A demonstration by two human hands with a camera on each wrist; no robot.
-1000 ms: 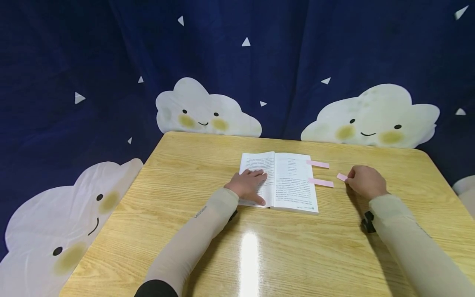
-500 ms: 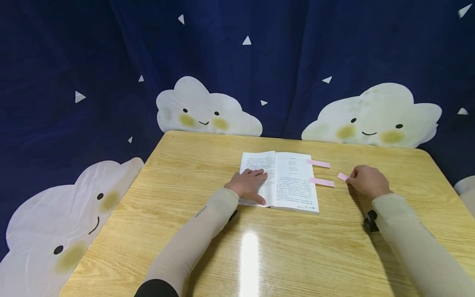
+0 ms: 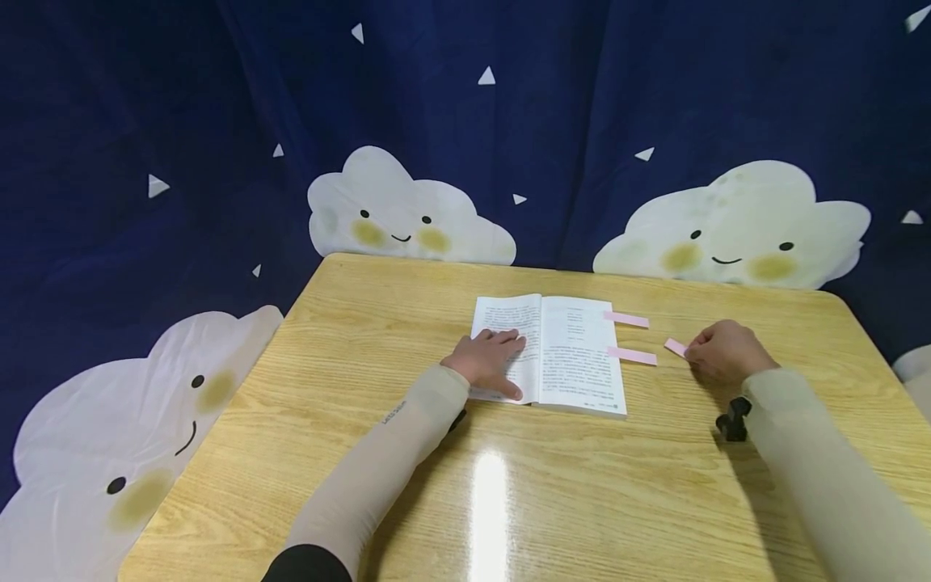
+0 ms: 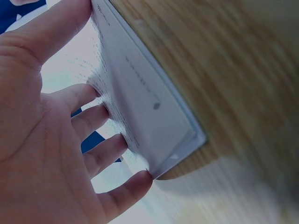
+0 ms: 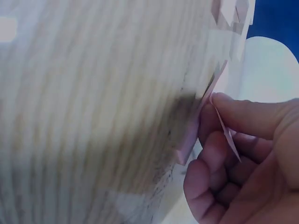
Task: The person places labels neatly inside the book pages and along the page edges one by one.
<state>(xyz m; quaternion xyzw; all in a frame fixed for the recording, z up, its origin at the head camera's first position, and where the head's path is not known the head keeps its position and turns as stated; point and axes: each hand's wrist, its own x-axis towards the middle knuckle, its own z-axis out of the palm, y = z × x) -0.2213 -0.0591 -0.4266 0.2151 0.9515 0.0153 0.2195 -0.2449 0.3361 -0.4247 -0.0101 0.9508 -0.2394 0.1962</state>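
Note:
An open book point(image 3: 582, 380) with printed pages lies on the wooden table. My left hand point(image 3: 486, 361) rests spread on its left page, thumb near the bottom edge; the left wrist view shows the fingertips on the print and the page corner point(image 4: 163, 121) slightly lifted. Two pink sticky strips point(image 3: 627, 320) stick out past the right page's edge. To their right, my right hand point(image 3: 730, 352) is at a small pink sticky-note pad point(image 3: 675, 347). Close up, thumb and forefinger pinch a thin pink sticky note point(image 5: 228, 133), bent away from the thicker pad point(image 5: 188, 140).
The wooden table point(image 3: 582, 501) reaches to a dark blue curtain point(image 3: 553, 121) printed with smiling clouds. A bright light reflection lies on the table in front of the book. Dark camera mounts sit at the wrists.
My right hand has shifted slightly right and its wrist has turned, still at the pink pad. My left hand stays on the left page. The head view has tilted a little.

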